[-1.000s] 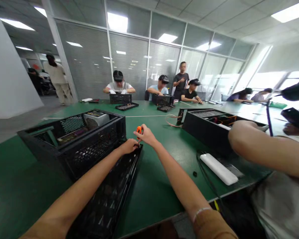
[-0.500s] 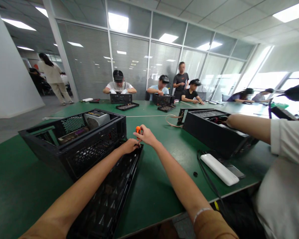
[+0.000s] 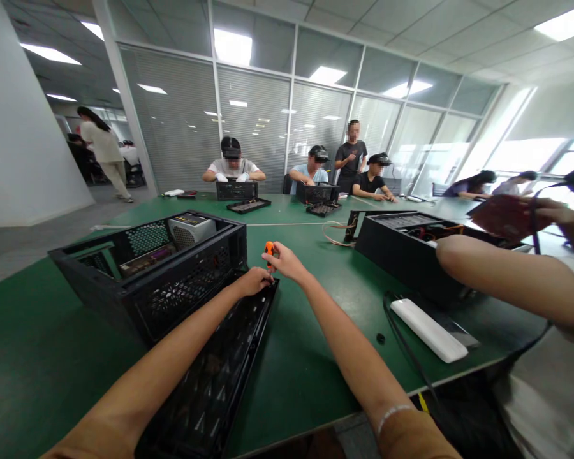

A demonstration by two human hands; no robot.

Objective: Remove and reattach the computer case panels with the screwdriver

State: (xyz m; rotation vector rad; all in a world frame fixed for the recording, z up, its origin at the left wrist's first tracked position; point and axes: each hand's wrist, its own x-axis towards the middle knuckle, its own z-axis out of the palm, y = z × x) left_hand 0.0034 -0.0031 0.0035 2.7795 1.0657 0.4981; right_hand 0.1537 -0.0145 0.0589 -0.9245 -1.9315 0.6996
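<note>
My right hand [image 3: 287, 261] is closed around the orange handle of a screwdriver [image 3: 268, 250], held upright with its tip pointing down. Just below it, my left hand [image 3: 255, 282] has its fingers pinched together by the far corner of a black front panel [image 3: 220, 357]. What those fingers hold, if anything, is too small to make out. The panel lies on the table with its inner side up. Beside it, to the left, lies an open black computer case [image 3: 186, 280] with a grey power supply [image 3: 191, 228] inside.
A second black computer case [image 3: 402, 255] lies to the right, where a co-worker's arm [image 3: 507, 280] reaches across. A white power bank [image 3: 428, 330], a cable and a small black round piece [image 3: 381, 338] rest on the green table [image 3: 306, 376]. Other people sit at the far side.
My hands stay at the panel's corner with the screwdriver upright. The co-worker's arm has come out of the right case, and a reddish board is now held up there. The view has shifted slightly.
</note>
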